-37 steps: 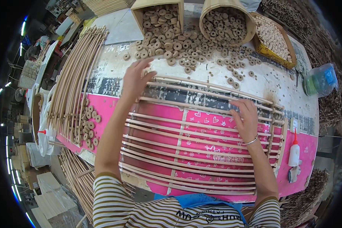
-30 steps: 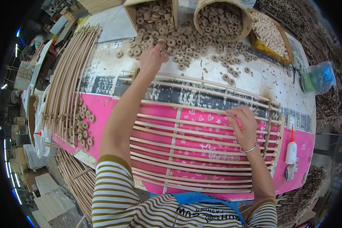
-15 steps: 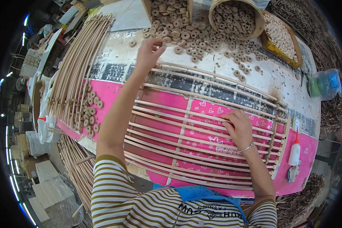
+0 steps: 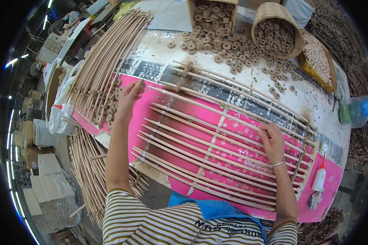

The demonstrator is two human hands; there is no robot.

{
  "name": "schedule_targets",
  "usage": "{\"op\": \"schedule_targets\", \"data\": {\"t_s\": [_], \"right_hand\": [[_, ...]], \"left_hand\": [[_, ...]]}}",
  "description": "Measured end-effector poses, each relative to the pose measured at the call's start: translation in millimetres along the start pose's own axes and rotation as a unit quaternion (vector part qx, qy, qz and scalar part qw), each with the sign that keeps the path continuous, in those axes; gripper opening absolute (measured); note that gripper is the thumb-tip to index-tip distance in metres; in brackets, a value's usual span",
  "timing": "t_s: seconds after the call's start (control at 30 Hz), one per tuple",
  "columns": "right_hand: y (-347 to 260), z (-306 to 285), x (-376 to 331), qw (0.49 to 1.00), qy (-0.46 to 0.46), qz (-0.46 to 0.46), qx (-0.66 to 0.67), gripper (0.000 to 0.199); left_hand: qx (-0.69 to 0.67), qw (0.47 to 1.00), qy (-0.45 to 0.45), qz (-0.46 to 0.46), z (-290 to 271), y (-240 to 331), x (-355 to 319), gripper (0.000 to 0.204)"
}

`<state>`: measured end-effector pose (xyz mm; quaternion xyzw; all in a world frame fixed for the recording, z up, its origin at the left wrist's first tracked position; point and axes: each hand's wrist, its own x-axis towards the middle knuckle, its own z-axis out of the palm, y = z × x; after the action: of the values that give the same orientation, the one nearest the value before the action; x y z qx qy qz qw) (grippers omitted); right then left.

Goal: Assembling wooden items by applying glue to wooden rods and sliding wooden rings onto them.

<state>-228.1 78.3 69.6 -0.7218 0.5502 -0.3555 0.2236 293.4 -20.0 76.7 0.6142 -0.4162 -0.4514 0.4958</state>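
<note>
My left hand (image 4: 129, 94) is closed with fingertips pinching a small brown wooden ring (image 4: 142, 84), mostly covered by the fingers. It hovers just left of the free end of a thin wooden rod (image 4: 208, 105). My right hand (image 4: 272, 141) grips that rod farther right, its fingers curled around it. Several parallel rods (image 4: 216, 152) lie over the pink sheet, their right ends joined by a row of brown rings (image 4: 297, 158). At the far left ends, rings (image 4: 187, 70) sit on the back rods; the nearer rods have bare left ends.
Loose wooden rings (image 4: 229, 51) spill from a box and a round tub (image 4: 292, 53) at the back. A yellow basket (image 4: 317, 79) holds pale beads. Bundled rods (image 4: 106, 61) stack at left beside a small ring heap (image 4: 109, 110). A red-tipped glue bottle (image 4: 319, 179) lies at right.
My left hand has come from the ring pile at the back toward the rods' left ends, now with a ring in its fingers. My right hand stays on the rod; the view has shifted.
</note>
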Motion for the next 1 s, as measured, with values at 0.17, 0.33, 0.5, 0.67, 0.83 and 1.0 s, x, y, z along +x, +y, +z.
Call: {"op": "schedule_targets", "data": {"t_s": [0.17, 0.33, 0.5, 0.67, 0.83, 1.0], "right_hand": [[0, 1, 1, 1.0, -0.008, -0.003, -0.015, 0.009], [2, -1, 1, 1.0, -0.012, 0.01, 0.004, 0.009], [5, -1, 3, 1.0, -0.017, -0.012, -0.002, 0.01], [-11, 7, 6, 1.0, 0.007, 0.019, 0.014, 0.014], [-6, 6, 4, 1.0, 0.007, 0.008, -0.013, 0.015], [-2, -2, 2, 0.996, 0.021, -0.026, -0.087, 0.015]], "left_hand": [[-0.08, 0.996, -0.039, -0.027, 9, -6, -11, 0.029], [-0.115, 0.991, -0.057, -0.04, 9, -7, -13, 0.032], [-0.124, 0.989, -0.069, -0.047, 23, -2, -19, 0.041], [-0.092, 0.994, 0.013, -0.051, 55, 4, -32, 0.079], [-0.054, 0.998, 0.025, -0.009, 61, -5, -42, 0.106], [-0.039, 0.999, 0.022, 0.001, 77, -11, -35, 0.106]]}}
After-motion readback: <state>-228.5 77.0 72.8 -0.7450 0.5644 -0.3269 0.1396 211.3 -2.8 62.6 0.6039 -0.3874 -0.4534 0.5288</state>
